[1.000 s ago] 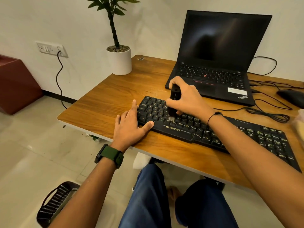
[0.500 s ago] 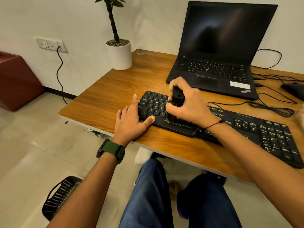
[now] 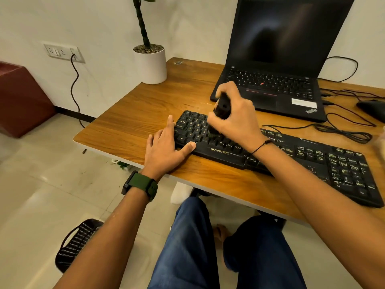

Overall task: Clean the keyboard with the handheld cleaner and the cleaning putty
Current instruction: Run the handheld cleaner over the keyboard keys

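Keyboard (image 3: 291, 159): black, flat, long — lay on grained wooden desk (image 3: 135, 122).
Right hand (image 3: 235, 119): fingers curled round dark cylindrical handheld cleaner (image 3: 222, 108).
Left hand (image 3: 164, 149): fingers spread flat — steadied keyboard's end.

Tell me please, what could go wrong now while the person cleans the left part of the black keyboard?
1. The right hand grips the handheld cleaner over the keys; pressing hard might loosen a keycap.
2. The left hand steadies only the left end of the keyboard, which lies near the desk edge; a strong stroke could push it off.
3. The cables lie just behind the keyboard and might snag.
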